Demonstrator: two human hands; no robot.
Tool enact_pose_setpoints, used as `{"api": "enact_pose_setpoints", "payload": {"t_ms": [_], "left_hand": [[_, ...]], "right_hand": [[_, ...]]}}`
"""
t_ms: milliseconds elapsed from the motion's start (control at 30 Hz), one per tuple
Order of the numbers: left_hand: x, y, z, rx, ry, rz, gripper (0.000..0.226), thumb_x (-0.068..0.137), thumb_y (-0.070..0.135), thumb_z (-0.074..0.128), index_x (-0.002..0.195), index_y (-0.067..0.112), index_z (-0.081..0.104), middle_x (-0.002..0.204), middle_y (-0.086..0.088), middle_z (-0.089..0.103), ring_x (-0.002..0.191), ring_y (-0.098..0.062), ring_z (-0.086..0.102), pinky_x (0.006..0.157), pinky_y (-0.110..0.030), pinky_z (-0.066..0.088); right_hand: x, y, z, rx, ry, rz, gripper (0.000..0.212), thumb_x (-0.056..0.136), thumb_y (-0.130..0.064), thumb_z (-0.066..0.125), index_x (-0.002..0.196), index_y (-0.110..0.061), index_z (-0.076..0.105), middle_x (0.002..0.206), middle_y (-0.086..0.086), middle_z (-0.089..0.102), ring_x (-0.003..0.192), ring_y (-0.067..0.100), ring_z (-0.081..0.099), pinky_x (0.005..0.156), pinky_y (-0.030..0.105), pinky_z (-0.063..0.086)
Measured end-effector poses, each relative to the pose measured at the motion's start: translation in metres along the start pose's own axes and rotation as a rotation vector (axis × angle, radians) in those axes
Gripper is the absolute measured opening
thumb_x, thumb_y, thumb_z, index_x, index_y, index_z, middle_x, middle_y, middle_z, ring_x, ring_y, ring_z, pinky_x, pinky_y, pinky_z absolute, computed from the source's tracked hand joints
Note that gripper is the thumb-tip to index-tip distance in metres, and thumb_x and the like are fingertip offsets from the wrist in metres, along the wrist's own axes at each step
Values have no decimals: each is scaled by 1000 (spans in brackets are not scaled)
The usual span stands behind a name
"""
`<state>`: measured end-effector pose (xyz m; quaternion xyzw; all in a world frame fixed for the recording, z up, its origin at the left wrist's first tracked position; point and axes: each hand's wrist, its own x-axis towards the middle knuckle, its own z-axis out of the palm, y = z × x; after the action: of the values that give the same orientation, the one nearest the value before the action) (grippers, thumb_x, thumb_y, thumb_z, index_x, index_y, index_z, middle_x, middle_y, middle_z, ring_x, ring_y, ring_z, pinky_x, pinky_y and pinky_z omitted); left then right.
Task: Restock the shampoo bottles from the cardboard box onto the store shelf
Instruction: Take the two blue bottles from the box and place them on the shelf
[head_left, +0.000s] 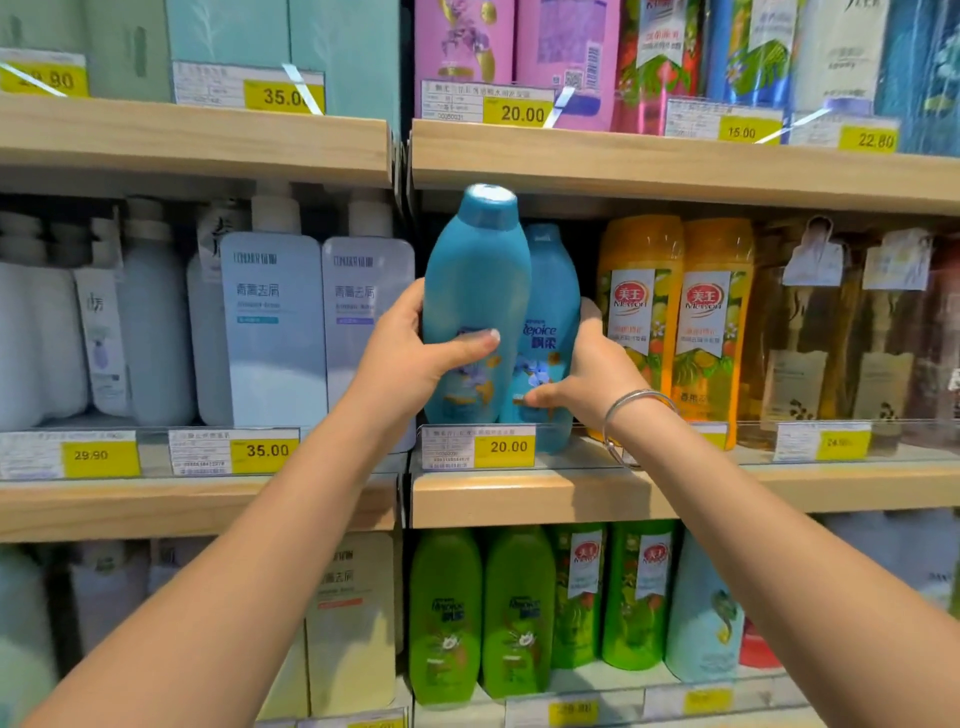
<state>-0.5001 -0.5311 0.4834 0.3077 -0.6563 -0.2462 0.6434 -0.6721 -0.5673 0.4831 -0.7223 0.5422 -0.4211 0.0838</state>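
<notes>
My left hand (415, 358) grips a teal shampoo bottle (475, 280) upright, just above the middle wooden shelf (519, 493), thumb across its front label. Right behind and beside it stands a second teal bottle (550, 317) on the shelf. My right hand (582, 374) wraps around that second bottle from the right, fingers on its lower label. A silver bangle sits on my right wrist. The cardboard box is out of view.
Orange bottles (675, 322) stand tight to the right of the teal ones, pale blue-white bottles (275, 332) to the left past a divider. A yellow 20.00 price tag (506, 447) fronts the slot. Green bottles (483, 613) fill the shelf below; the upper shelf board (675, 166) hangs just overhead.
</notes>
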Motion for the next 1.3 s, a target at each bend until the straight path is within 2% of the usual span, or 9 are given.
{"api": "enact_pose_setpoints", "payload": {"t_ms": [100,233,400,533,700,833,900,1033,1300], "left_hand": [[2,-4,2,-120,32,-67,40,73,13,76,108,19,59,105,-2,71,94,-18,69,81,-35,56],[6,-8,14,-138,49,-133,29,80,9,70,105,14,58,98,-2,70,81,-12,70,69,-28,58],[15,-13,26,-142,15,-236,18,83,12,69,97,16,58,89,-4,71,72,-22,67,72,-34,59],[25,-14,34,-168,-7,-322,15,81,14,70,94,9,64,79,-6,72,67,-21,68,62,-30,60],[33,-12,57,-258,-36,-438,28,80,12,71,105,2,64,83,-8,71,59,-13,69,54,-25,58],[36,-11,71,-238,-126,-415,41,86,16,65,124,6,52,115,-10,66,96,-17,66,72,-25,55],[34,-7,70,-311,-236,-437,37,92,16,57,127,10,49,121,-8,64,107,-18,62,88,-29,51],[30,-1,59,-187,-261,-353,35,94,8,44,129,13,51,108,-3,66,92,-13,64,74,-24,53],[14,-3,43,261,-292,-261,59,95,13,50,147,26,25,131,4,51,111,-11,53,91,-25,43]], "right_hand": [[9,-3,3,-90,-49,33,82,70,-18,80,133,-4,31,123,13,58,111,29,57,93,39,51],[27,-3,11,-3,-95,153,75,76,-16,73,133,-9,25,125,9,51,113,28,52,97,40,46],[26,7,11,-256,-98,91,52,101,-37,23,144,-6,24,147,14,36,134,28,37,108,31,27],[21,-1,0,-38,67,142,57,90,-1,45,142,-10,24,137,18,47,127,33,44,100,33,39],[7,3,-13,278,129,28,54,81,0,55,131,-11,38,117,12,60,105,27,60,89,40,53],[-7,4,-18,331,81,-21,73,77,-7,68,136,-14,25,123,5,51,101,19,57,69,22,51],[-9,6,-17,305,106,-26,86,75,-17,74,139,-17,16,133,8,46,108,22,56,78,28,54],[-11,3,-11,167,218,-62,105,72,-26,77,147,-22,3,147,9,30,129,27,41,101,43,46],[-21,-4,0,-77,359,-62,95,75,-27,73,147,-24,10,142,12,27,129,29,28,104,34,31]]}}
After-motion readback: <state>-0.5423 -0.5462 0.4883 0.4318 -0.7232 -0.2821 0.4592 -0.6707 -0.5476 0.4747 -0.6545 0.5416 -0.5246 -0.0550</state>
